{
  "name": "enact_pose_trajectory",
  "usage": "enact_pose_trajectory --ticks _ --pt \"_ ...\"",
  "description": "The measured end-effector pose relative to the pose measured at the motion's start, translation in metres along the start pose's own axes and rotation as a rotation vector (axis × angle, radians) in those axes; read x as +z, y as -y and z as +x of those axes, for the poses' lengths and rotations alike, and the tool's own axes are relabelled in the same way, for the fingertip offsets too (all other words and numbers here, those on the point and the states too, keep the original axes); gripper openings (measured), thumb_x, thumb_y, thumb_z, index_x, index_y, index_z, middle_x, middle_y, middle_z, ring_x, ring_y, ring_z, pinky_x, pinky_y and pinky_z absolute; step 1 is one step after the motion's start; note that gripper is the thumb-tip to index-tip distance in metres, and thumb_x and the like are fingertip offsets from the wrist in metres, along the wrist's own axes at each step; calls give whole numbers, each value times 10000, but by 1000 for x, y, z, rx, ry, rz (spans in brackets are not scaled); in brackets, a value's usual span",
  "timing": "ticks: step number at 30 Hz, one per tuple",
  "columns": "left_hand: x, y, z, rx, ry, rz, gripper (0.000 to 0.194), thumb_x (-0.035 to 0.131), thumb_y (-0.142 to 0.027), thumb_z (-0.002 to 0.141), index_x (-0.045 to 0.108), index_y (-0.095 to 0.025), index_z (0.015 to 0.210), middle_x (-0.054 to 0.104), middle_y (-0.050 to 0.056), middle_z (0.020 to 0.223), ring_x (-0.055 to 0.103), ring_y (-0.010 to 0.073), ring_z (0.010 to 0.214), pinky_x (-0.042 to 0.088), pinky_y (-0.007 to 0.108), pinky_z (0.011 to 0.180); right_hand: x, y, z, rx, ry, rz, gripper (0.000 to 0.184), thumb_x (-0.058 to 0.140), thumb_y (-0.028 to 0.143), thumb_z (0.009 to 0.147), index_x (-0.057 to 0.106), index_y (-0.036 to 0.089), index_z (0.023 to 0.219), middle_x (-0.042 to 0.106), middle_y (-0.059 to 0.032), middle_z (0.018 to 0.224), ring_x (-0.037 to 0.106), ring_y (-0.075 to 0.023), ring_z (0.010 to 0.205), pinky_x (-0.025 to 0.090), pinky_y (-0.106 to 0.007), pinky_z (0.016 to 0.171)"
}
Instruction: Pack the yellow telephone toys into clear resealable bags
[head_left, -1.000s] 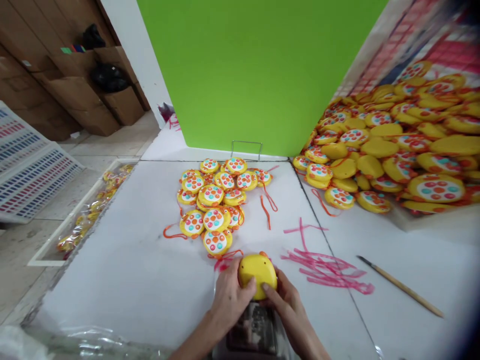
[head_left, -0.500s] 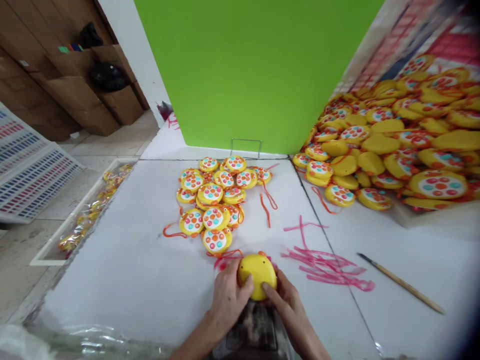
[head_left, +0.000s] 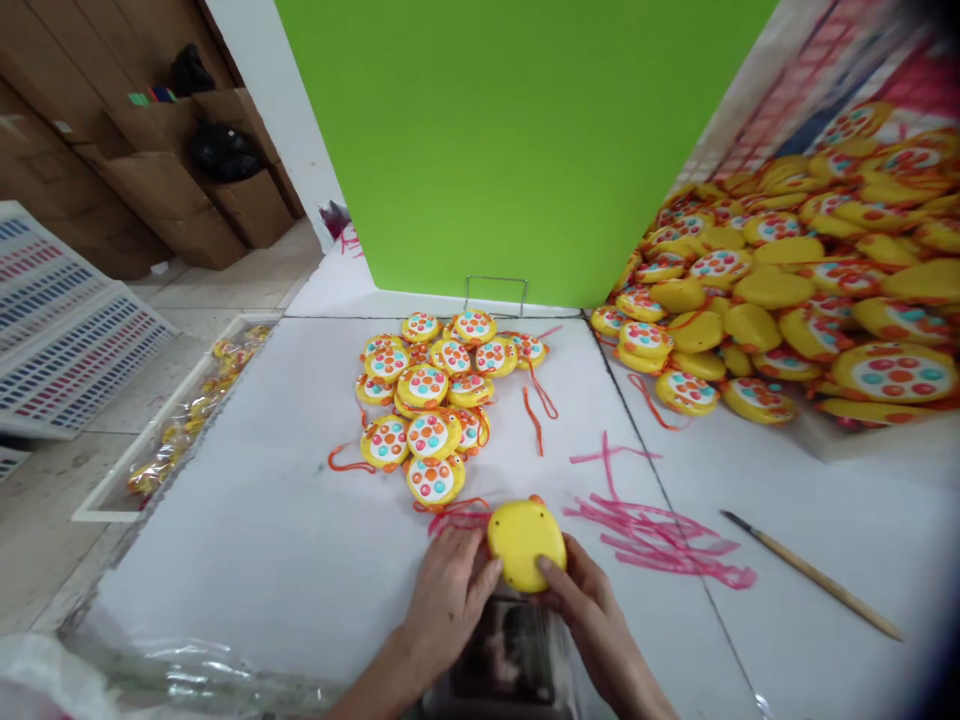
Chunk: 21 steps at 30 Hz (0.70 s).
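Note:
A round yellow plastic toy [head_left: 526, 546] is held up over the near part of the table, its plain back facing me. A small orange piece sticks out at its top, and small dark holes dot the back. My right hand [head_left: 592, 610] grips it from the right, thumb pressed on the back and fingers underneath. At the left edge, my left hand [head_left: 450, 595] has its curled fingers and thumb against the rim. Beyond lies a cluster of similar toys [head_left: 424, 385], white faces with coloured buttons up and orange cords attached. A dark, glossy box-like object [head_left: 506, 655] sits below my hands.
A big heap of the same toys [head_left: 772, 290] fills the right side. A wooden-handled tool [head_left: 814, 575] lies right of pink scribbles. The green panel [head_left: 525, 150] stands at the back behind a wire stand [head_left: 495, 282]. Left are a bin of bagged toys [head_left: 105, 500] and cartons [head_left: 165, 200].
My left thumb has slid off the toy's back toward its left rim. The toy has shifted slightly up and right in view, with my right hand still gripping it.

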<state>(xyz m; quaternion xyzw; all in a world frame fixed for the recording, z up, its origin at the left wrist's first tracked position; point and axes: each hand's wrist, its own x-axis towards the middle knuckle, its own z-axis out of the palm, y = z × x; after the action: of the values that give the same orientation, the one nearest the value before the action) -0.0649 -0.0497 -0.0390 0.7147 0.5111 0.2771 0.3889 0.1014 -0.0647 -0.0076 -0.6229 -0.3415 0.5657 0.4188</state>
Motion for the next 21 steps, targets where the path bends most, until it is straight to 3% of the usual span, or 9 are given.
enact_pose_trajectory --ticks 4,8,13,16,18,21 --pt "2 2 -10 19 144 192 230 523 -172 783 572 -159 1007 583 96 1060 500 271 1005 393 459 909 -9 18 2 -51 -50 -22 460 641 431 744 510 191 1114 585 -70 1005 566 -214 834 511 -306 630" --pt "12 1 -16 47 174 220 147 439 -100 821 576 -144 851 582 84 1003 499 234 949 403 412 880 -16 38 -6 -47 -31 -148 500 629 445 747 484 209 1163 586 -62 1027 567 -203 820 521 -314 643" --pt "15 -1 -20 92 49 119 144 454 -68 800 542 -163 861 587 46 892 507 204 854 431 356 799 -30 41 -20 -51 46 -422 474 550 470 788 475 192 1165 602 -48 925 569 -187 746 522 -305 637" --pt "15 3 -21 106 -63 66 299 409 -51 816 501 -165 1076 591 60 944 514 196 871 435 340 798 -40 40 -29 4 217 -570 498 513 474 809 444 181 1206 598 -43 881 562 -171 679 520 -308 633" --pt "18 7 -20 162 -88 78 337 377 -72 843 474 -175 1150 592 66 964 512 200 881 431 351 803 -43 44 -36 88 323 -572 513 526 479 796 459 188 1213 601 -48 880 570 -183 708 522 -307 637" --pt "26 13 -19 246 -62 109 225 382 -129 864 568 -177 982 599 54 864 506 205 819 432 354 755 -36 51 -42 181 345 -414 516 571 467 766 495 196 1198 602 -68 960 577 -206 803 525 -304 650"
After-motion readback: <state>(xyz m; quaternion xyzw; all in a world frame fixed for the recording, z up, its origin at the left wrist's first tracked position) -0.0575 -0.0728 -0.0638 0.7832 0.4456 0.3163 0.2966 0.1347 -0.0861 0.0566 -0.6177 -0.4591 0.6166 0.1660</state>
